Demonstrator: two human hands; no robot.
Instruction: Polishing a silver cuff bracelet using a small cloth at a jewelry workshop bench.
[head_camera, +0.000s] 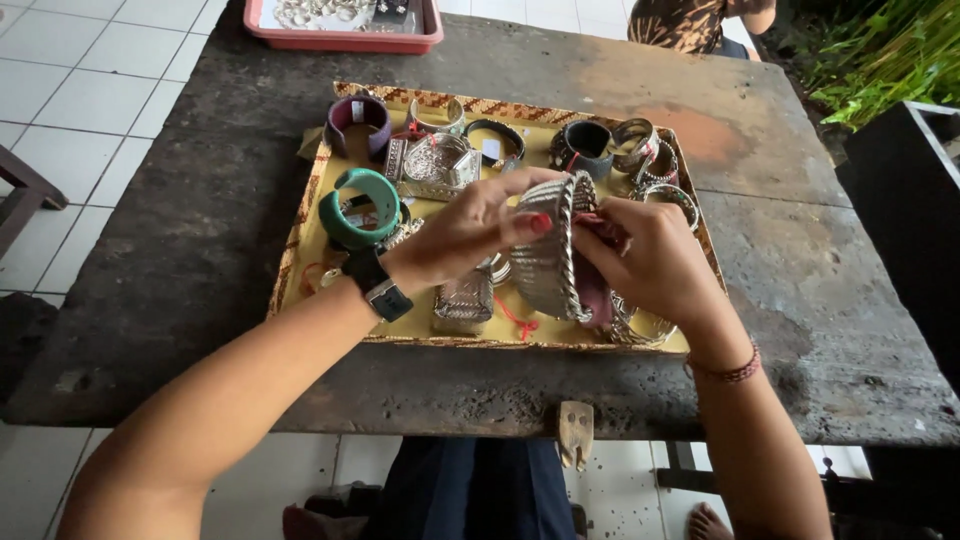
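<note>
My left hand (470, 232) grips a wide silver cuff bracelet (551, 250) with a twisted rope edge, holding it upright above a yellow tray (520, 335). My right hand (652, 262) presses a dark red cloth (596, 290) against the cuff's inner side. Both hands hover over the tray's middle. A black watch sits on my left wrist, a red beaded band on my right.
The tray on the dark stone table (790, 260) holds several bangles: a green one (358, 207), a purple one (358, 120), black and silver ones (585, 145). A pink tray (345, 40) of jewellery stands at the far edge. Another person (690, 22) sits beyond the table.
</note>
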